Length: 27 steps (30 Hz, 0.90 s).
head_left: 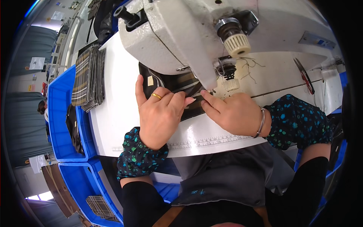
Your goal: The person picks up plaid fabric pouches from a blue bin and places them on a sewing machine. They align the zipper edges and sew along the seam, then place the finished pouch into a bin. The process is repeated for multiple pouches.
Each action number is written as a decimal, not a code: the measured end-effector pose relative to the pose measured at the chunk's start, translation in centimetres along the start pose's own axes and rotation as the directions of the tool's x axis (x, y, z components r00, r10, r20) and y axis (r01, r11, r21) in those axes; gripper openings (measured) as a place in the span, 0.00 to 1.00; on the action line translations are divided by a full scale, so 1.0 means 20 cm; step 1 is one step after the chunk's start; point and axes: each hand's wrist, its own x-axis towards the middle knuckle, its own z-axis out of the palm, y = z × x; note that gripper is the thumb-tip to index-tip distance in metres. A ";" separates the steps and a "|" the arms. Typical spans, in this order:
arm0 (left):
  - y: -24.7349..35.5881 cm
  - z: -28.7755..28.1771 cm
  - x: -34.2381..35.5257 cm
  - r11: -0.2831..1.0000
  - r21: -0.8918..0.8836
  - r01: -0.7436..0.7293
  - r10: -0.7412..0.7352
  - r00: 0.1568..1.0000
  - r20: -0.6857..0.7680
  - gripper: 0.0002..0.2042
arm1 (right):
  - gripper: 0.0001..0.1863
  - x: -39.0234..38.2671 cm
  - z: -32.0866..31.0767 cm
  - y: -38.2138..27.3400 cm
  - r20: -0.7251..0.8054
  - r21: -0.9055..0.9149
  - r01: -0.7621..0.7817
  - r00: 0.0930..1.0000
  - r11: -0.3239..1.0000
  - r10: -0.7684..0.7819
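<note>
A dark plaid fabric piece (192,111) lies on the white sewing machine bed, partly under the machine head. A dark zipper (196,89) with pale teeth curves across it, and a small cream label (151,81) shows near its left end. My left hand (160,113) bends its fingers down onto the fabric and grips it, thumb toward the right and little finger stretched out. Beside the needle area, my right hand (234,113) holds the zipper's right end near its index fingertip. The needle itself is hidden behind the machine head.
The sewing machine (170,41) looms over the far side. Scissors (304,75) and loose threads (247,68) lie at right. A stack of plaid pieces (89,77) rests at left, above blue bins (60,113). A printed ruler (211,143) runs along the near edge.
</note>
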 end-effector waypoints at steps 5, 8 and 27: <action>0.02 0.00 -0.01 0.998 -0.051 -0.021 0.019 0.999 -0.029 0.10 | 0.07 0.04 0.00 0.05 -0.113 0.049 -0.037 0.993 0.998 0.042; 0.03 0.02 -0.01 0.995 -0.090 -0.048 0.044 0.998 -0.054 0.10 | 0.08 0.08 0.02 0.09 -0.220 0.018 -0.110 0.969 0.994 0.111; 0.03 -0.03 -0.01 0.997 0.025 -0.071 0.073 0.995 -0.063 0.11 | 0.05 0.08 -0.25 0.13 -0.001 -0.468 -0.206 0.973 0.859 0.232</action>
